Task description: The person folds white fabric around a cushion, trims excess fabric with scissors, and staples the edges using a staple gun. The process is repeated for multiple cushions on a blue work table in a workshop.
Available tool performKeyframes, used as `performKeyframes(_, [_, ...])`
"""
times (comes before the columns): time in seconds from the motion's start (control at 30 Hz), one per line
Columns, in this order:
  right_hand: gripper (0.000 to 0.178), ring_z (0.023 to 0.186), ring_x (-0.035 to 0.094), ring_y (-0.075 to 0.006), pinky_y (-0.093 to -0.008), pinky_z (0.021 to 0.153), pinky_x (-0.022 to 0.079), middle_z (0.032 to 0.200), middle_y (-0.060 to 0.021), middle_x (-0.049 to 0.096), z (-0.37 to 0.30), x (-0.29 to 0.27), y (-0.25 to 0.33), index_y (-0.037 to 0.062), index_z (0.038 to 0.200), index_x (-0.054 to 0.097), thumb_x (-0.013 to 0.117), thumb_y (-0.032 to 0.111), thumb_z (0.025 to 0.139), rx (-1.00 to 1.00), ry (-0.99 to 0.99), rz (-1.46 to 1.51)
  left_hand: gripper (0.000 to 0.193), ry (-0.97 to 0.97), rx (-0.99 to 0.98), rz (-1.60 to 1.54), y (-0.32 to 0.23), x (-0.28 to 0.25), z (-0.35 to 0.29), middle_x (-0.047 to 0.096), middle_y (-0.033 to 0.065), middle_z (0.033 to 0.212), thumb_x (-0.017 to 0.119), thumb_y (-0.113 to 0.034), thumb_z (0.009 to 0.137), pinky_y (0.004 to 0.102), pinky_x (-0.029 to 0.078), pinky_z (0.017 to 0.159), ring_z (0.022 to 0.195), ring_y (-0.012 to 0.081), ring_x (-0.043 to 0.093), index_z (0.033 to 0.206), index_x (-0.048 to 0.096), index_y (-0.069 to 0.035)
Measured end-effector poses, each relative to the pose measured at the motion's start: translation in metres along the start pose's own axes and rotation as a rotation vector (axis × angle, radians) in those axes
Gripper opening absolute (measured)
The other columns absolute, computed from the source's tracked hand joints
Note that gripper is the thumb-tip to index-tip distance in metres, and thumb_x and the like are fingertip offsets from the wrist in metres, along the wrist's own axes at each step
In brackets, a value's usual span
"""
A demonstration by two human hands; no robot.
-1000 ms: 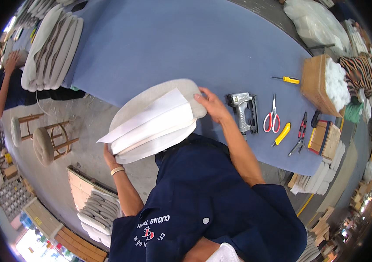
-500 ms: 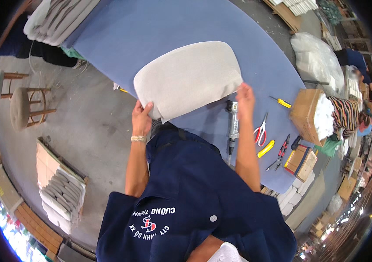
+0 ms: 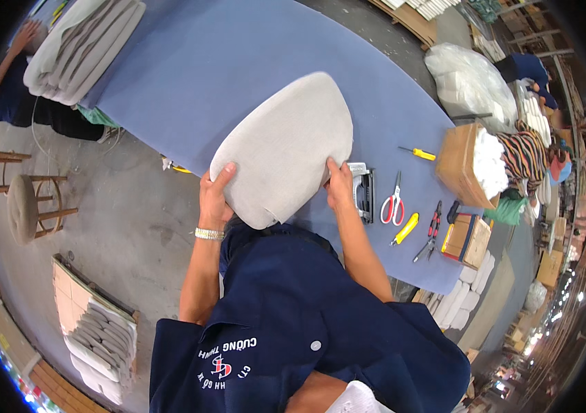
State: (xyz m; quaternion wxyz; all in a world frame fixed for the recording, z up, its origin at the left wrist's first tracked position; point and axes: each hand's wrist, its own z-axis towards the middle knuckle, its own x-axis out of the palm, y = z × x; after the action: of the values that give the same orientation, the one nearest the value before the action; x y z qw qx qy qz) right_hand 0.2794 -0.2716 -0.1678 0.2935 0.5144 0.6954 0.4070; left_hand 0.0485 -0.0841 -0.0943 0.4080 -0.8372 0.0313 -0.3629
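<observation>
You're gripping the cushion from both sides: your left hand is clamping its left side, thumb on top, and your right hand is pinching the right. You're holding it over the near edge of the surface. The stapler is lying just past your right hand; scissors, cutter and pliers are trailing toward the right edge, where a small box is sitting. A screwdriver and carton are resting by the far right corner. Way left, pads are sitting stacked.

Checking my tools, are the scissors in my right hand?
No, the scissors lie on the table while your right hand holds the grey cushion.
</observation>
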Motion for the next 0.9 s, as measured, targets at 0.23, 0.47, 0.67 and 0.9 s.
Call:
performKeyframes(0.23, [0.033, 0.079, 0.055, -0.0183, -0.0409, 0.072, 0.046, 0.081, -0.0087, 0.063, 0.032, 0.010, 0.038, -0.0015, 0.109, 0.066, 0.052, 0.029, 0.108, -0.256, -0.068, -0.404, 0.071, 0.141, 0.388, 0.598, -0.002, 0.026, -0.028, 0.065, 0.0139, 0.142, 0.087, -0.008, 0.082, 0.0380, 0.047, 0.111, 0.129, 0.0239, 0.062, 0.146, 0.057, -0.001])
performKeyframes(0.47, [0.028, 0.098, 0.065, -0.0230, -0.0408, 0.085, 0.053, 0.109, -0.0112, 0.069, 0.051, 0.039, 0.017, -0.0007, 0.122, 0.064, 0.055, 0.020, 0.106, -0.096, -0.046, 0.014, 0.080, 0.205, 0.313, 0.929, 0.020, 0.015, -0.029, 0.059, 0.0172, 0.150, 0.081, -0.007, 0.083, 0.0407, 0.043, 0.115, 0.138, 0.0279, 0.057, 0.155, 0.047, -0.008])
performKeyframes(0.67, [0.045, 0.119, 0.063, -0.0355, -0.0513, 0.101, 0.051, 0.133, -0.0203, 0.063, 0.086, 0.040, 0.047, -0.0069, 0.137, 0.053, 0.063, 0.016, 0.100, 0.209, 0.096, 0.011, 0.077, 0.257, 0.283, 1.086, -0.010, 0.027, -0.030, 0.057, 0.0214, 0.150, 0.079, -0.015, 0.087, 0.0410, 0.043, 0.114, 0.140, 0.0338, 0.055, 0.156, 0.046, -0.008])
performKeyframes(0.9, [0.071, 0.121, 0.062, -0.0417, -0.0604, 0.099, 0.049, 0.142, -0.0249, 0.058, 0.120, 0.076, 0.086, -0.0087, 0.144, 0.050, 0.065, 0.042, 0.097, 0.280, -0.135, 0.021, 0.088, 0.290, 0.333, 1.427, -0.013, 0.080, -0.014, 0.048, 0.0284, 0.152, 0.072, -0.020, 0.093, 0.0505, 0.049, 0.105, 0.133, 0.0471, 0.054, 0.164, 0.021, -0.006])
